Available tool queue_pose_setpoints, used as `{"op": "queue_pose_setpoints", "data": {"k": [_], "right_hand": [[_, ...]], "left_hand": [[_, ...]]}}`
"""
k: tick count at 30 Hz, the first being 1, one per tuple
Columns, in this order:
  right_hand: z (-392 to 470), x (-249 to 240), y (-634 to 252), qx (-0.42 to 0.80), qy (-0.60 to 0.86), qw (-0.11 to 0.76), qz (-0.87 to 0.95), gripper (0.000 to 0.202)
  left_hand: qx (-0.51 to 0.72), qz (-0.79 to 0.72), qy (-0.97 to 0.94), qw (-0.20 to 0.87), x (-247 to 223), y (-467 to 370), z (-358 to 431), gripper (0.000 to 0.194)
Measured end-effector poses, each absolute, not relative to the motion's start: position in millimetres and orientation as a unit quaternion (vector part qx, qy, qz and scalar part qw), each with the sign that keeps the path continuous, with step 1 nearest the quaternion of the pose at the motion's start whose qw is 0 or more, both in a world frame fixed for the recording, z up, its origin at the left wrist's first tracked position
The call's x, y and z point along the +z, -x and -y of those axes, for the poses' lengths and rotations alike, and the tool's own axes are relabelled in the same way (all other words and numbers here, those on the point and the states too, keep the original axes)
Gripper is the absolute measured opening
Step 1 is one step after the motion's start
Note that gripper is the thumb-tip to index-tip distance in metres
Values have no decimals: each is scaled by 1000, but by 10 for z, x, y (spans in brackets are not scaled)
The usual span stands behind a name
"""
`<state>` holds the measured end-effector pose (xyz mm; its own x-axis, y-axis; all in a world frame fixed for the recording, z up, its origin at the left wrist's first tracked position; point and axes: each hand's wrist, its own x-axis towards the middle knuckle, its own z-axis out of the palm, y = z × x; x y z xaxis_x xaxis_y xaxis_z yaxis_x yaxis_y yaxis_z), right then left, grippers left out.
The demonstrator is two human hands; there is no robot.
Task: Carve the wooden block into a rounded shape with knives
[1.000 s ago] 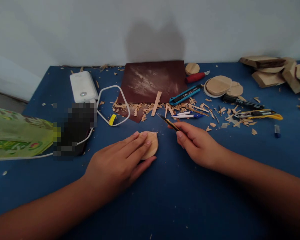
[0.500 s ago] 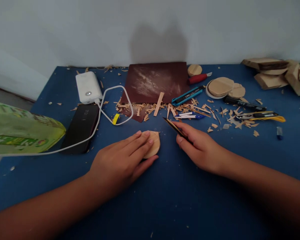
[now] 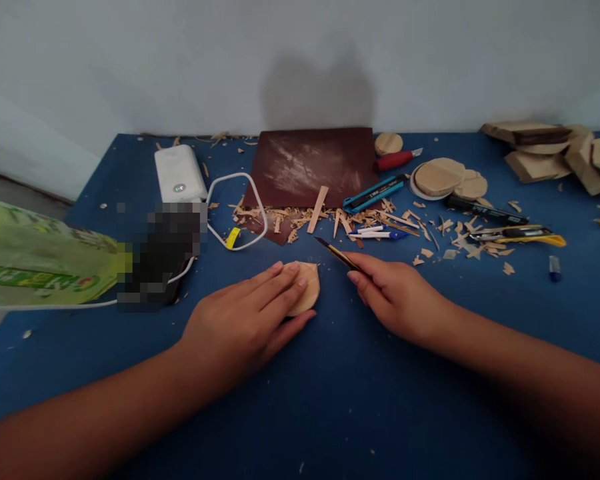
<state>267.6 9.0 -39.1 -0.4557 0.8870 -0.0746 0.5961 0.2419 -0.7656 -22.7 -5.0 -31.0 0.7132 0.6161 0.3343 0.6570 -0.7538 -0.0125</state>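
My left hand (image 3: 245, 313) lies over a flat, light wooden piece (image 3: 307, 283) with a pointed upper right corner. Its fingers press the piece against the blue table, and the thumb runs along the lower edge; the left part of the wood is hidden. My right hand (image 3: 395, 293) grips a slim craft knife (image 3: 341, 253) with a dark pointed blade. The blade points up and left, just above the wood and apart from it. Most of the handle is covered by my fingers.
Wood shavings (image 3: 280, 217) litter the table before brown sandpaper (image 3: 315, 167). Near them lie a blue cutter (image 3: 375, 193), pens (image 3: 380, 233), a red-handled knife (image 3: 395, 160), a marker (image 3: 487, 210) and wood blocks (image 3: 537, 163). A power bank (image 3: 180, 175) and green bag (image 3: 45, 260) are left.
My right hand and the knife have shifted slightly left, the blade tip moving a little left and down. My left hand stays on the wood.
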Motion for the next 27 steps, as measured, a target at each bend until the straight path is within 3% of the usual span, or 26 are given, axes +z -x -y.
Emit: {"op": "queue_pose_setpoints", "data": {"k": [6, 12, 27], "right_hand": [[-18, -331, -2625, 299, 500, 144, 800, 40], [56, -259, -2571, 232, 541, 28, 808, 53], [109, -322, -2581, 254, 489, 47, 833, 64]], "left_hand": [[-151, 346, 924, 69, -303, 208, 51, 46], [-150, 343, 924, 74, -296, 208, 48, 46], [-139, 342, 927, 65, -296, 216, 59, 49]]}}
